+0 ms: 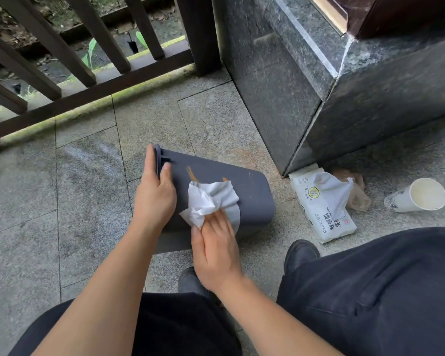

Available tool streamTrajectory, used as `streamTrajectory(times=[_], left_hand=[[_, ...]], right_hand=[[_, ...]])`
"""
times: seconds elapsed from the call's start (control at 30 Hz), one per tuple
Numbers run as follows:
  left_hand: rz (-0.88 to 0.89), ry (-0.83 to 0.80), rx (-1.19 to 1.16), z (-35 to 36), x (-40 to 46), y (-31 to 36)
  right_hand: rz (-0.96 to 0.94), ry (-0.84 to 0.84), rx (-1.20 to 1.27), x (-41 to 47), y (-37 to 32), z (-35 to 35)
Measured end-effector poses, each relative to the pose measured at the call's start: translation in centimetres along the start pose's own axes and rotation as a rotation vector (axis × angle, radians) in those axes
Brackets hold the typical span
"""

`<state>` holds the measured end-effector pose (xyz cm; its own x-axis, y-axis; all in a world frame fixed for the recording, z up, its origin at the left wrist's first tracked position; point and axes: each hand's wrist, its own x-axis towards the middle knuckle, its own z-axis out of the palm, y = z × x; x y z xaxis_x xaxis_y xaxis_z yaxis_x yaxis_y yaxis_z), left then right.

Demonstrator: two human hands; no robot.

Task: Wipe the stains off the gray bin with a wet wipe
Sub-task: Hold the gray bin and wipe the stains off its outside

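The gray bin (244, 186) lies on its side on the stone floor, its rim to the left. Orange-brown stains (192, 173) streak its upper side. My left hand (156, 194) grips the bin at the rim end, thumb on the side wall. My right hand (216, 245) presses a crumpled white wet wipe (211, 199) flat against the bin's side, just below the stains. The wipe covers part of the bin's surface.
A white pack of wet wipes (321, 209) lies to the right with one sheet sticking out. A brownish bag (357, 194) and a tipped paper cup (419, 195) sit further right. A dark stone pillar (306, 86) and a railing (88, 73) stand behind. My knees are at the bottom.
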<state>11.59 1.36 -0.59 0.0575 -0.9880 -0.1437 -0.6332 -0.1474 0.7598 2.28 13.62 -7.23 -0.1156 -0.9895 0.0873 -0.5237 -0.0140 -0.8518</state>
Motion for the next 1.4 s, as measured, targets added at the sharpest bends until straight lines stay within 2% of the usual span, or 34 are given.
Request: streamTrajectory(times=[0.1,0.23,0.33,0.53,0.63,0.77,0.9,1.03,1.17,1.23,1.4], left_hand=[[0.020,-0.090,0.070,-0.6,-0.2,-0.2],[0.064,-0.215,0.045,-1.1,-0.5,-0.6],[0.065,-0.215,0.065,-0.9,-0.7,-0.6],[0.053,-0.167,0.049,-0.2,-0.9,-0.9],[0.040,-0.147,0.053,-0.5,-0.9,-1.2],[0.048,-0.137,0.118,-1.3,-0.7,-1.8],[0.091,-0.139,0.129,-0.6,-1.0,-1.3],[0.080,-0.100,0.096,0.0,-0.9,-0.9],[0.070,-0.094,0.077,0.4,-0.2,-0.6],[0.073,-0.089,0.084,0.6,-0.1,-0.5],[0.011,-0.069,0.052,0.5,0.2,-0.5]], right_hand=[[0.038,-0.014,-0.069,-1.0,1.2,0.1],[0.297,0.059,-0.053,-1.1,4.6,-1.4],[0.428,0.096,-0.015,-0.6,6.8,-2.5],[0.545,0.157,0.022,1.1,8.9,-3.3],[0.521,0.088,-0.023,1.7,9.2,-3.7],[0.395,-0.112,-0.064,5.0,9.4,-4.3],[0.427,-0.075,0.012,7.9,9.7,-4.5],[0.416,-0.126,-0.136,8.4,10.5,-4.5],[0.631,-0.252,-0.173,9.3,13.1,-6.3],[0.665,-0.259,-0.175,8.7,13.3,-6.6],[0.601,-0.235,-0.315,6.5,10.6,-5.2]])
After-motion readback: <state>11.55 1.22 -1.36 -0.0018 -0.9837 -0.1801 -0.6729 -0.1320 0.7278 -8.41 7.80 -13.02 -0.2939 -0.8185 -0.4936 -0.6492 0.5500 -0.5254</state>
